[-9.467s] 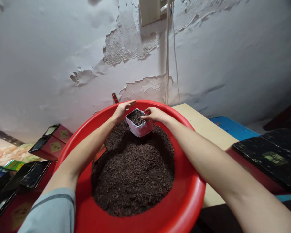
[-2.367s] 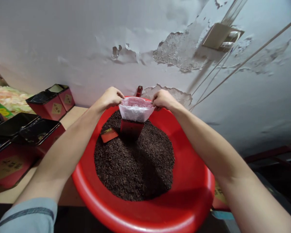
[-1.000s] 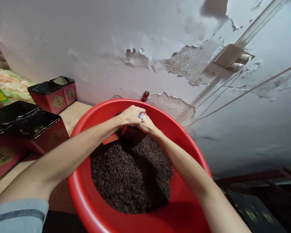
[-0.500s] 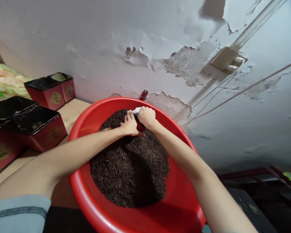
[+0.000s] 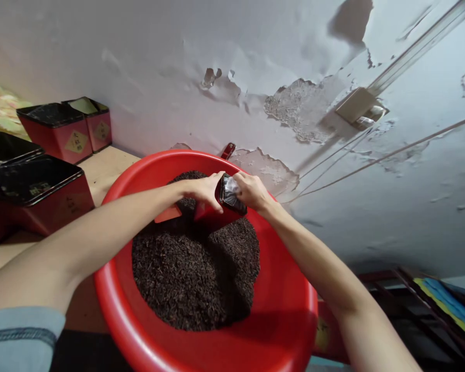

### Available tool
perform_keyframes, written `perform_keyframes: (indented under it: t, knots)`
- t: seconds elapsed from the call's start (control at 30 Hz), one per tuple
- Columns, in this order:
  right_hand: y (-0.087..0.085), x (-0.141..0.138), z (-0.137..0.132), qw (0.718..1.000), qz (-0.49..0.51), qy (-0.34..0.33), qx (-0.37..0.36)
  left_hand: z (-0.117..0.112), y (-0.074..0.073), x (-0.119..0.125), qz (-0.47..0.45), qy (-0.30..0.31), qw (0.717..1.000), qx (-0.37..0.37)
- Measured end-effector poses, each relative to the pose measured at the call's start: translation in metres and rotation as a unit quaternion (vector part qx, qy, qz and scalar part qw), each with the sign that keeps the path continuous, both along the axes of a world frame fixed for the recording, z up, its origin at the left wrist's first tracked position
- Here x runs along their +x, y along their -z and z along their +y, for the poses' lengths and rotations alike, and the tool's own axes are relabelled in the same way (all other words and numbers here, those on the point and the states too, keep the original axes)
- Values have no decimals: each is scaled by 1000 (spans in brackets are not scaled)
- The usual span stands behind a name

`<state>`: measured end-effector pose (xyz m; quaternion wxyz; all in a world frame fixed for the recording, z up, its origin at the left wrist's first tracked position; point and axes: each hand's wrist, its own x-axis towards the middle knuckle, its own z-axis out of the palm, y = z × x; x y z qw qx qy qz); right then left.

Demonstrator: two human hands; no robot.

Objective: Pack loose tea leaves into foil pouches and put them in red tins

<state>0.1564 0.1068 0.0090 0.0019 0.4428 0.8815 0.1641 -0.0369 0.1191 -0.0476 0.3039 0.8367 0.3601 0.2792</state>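
Observation:
Inside a big red plastic basin (image 5: 114, 305) lies a heap of dark loose tea leaves (image 5: 182, 279). A red tea tin (image 5: 211, 217) with a black rim is tilted over the heap, its mouth toward the right. My left hand (image 5: 206, 190) is wrapped round the tin's upper side, thumb near the rim. At the mouth, my right hand (image 5: 251, 191) is closed on a silvery plastic bag (image 5: 230, 187) that lines the tin. A flat orange-red piece (image 5: 168, 213), partly behind my left forearm, rests on the leaves; its kind is unclear.
Several open red-and-black tins, one nearest the basin (image 5: 58, 199), stand on the wooden table (image 5: 104, 168) at left. A dark red handle (image 5: 228, 150) sticks up behind the basin. On the peeling wall (image 5: 158, 77) are a socket box (image 5: 356, 107) and cables. Dark shelving stands lower right.
The tin's mouth has turned up into view, showing the silvery bag inside. My hands have moved slightly apart, the right one further right. The camera view has shifted a little.

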Motion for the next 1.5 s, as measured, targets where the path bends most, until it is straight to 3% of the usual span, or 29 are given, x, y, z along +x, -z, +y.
perform_keyframes:
  t: [0.2,0.33,0.47,0.57,0.63,0.73,0.8,0.93,1.03,1.07,1.13,1.2,1.27,1.4,1.5]
  knots:
    - [-38,30,-42,975,105,-194,9,-30,-49,-8,-8,190,979,-79]
    - [-73,28,-82,954,159,-255,5,-44,-71,-7,-51,302,943,-129]
    - [-92,14,-108,927,212,-304,-55,-48,-66,-9,-77,344,908,-226]
    - [-93,5,-109,906,288,-301,-75,-47,-52,-12,-150,278,901,-297]
    - [-91,3,-102,900,348,-254,-67,-44,-45,-14,-215,228,893,-323]
    - [-87,7,-87,885,426,-184,-47,-35,-43,-14,-281,204,882,-318]
    - [-84,12,-78,877,454,-154,-23,-28,-46,-13,-288,154,903,-281]
    - [-69,21,-60,895,435,-88,41,-18,-59,-12,-212,-81,969,-101]
    - [-50,21,-43,916,388,-45,91,-25,-68,-13,-166,-228,959,26]
    - [-42,19,-37,922,373,-28,103,-31,-69,-11,-151,-238,958,51]
    - [-28,13,-25,928,355,20,115,-45,-66,-3,-82,-191,976,69]
    - [-16,6,-17,928,350,71,106,-57,-56,8,32,-122,990,59]
    - [-6,0,-12,924,361,97,74,-60,-43,17,111,-105,987,60]
    - [15,-1,-12,904,418,82,-34,-34,-26,8,134,-42,989,35]
    - [30,6,-19,897,428,10,-112,-8,-19,-13,137,4,990,-17]
